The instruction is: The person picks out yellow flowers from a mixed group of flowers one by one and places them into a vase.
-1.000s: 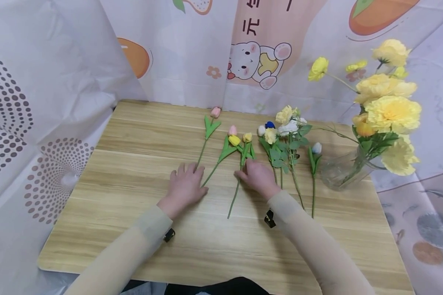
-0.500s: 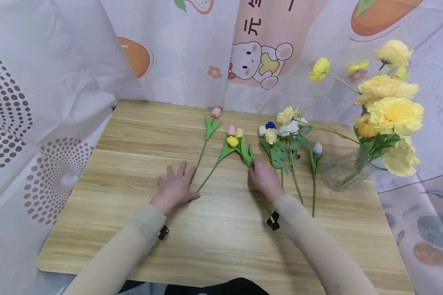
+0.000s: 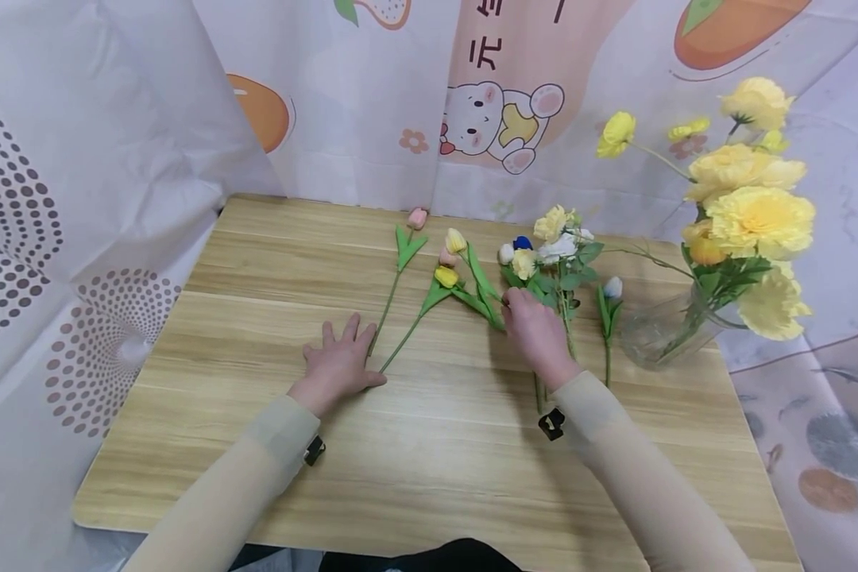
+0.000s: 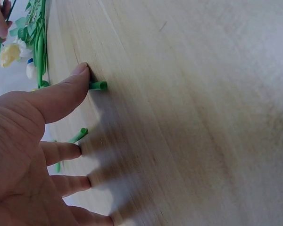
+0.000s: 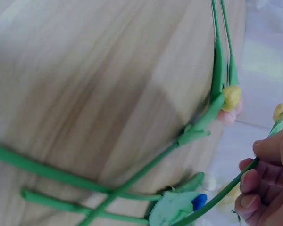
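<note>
In the head view my left hand [image 3: 334, 369] rests on the table with fingers spread. Its thumb and fingertips touch down by the stem ends of two pink tulips; a green stem end [image 4: 99, 85] pokes out beside the thumb. My right hand [image 3: 539, 334] pinches the green stem [image 5: 228, 188] of a light yellow tulip [image 3: 455, 240] between thumb and fingers, raised over the table. Below it lie a deeper yellow tulip [image 3: 446, 276] and one pink tulip [image 3: 448, 257], heads together. The other pink tulip [image 3: 418, 218] lies farther back on the left.
Right of centre lies a bunch of white, blue and cream flowers [image 3: 559, 248], partly behind my right hand. A single white tulip [image 3: 612, 287] is beside it. A glass vase [image 3: 651, 338] of yellow flowers [image 3: 761, 222] stands at the right. A printed curtain [image 3: 357, 119] hangs behind the table [image 3: 207, 381].
My right hand has moved right, drawing the light yellow tulip's stem along and turning its head up and left. My left hand has slid slightly left with its fingers spread wider.
</note>
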The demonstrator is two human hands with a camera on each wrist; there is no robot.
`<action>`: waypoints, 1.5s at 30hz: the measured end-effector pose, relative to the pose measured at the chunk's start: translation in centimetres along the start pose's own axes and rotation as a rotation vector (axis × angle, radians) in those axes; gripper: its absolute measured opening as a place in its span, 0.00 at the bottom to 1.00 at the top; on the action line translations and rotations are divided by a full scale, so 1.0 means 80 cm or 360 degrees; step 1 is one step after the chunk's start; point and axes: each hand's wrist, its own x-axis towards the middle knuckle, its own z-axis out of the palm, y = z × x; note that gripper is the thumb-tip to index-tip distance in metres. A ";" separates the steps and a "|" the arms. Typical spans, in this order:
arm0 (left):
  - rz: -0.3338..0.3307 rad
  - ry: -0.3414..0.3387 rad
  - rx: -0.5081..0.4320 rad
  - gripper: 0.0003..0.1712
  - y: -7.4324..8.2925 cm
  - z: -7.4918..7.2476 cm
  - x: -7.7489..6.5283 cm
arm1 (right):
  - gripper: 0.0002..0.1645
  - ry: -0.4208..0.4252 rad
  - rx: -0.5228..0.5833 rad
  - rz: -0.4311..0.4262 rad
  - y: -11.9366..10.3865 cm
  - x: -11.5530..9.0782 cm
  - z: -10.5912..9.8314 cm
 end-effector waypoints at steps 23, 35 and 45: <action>0.0022 0.0018 0.0023 0.55 -0.001 0.003 0.002 | 0.10 0.0596 -0.0368 -0.0330 0.008 0.002 -0.081; 0.0011 0.0009 0.0025 0.55 0.001 0.000 0.000 | 0.08 0.1000 -0.0463 -0.0301 0.024 -0.009 -0.131; 0.0018 0.0015 0.0032 0.55 0.000 0.002 0.000 | 0.05 0.1231 -0.0439 -0.0211 0.043 -0.006 -0.154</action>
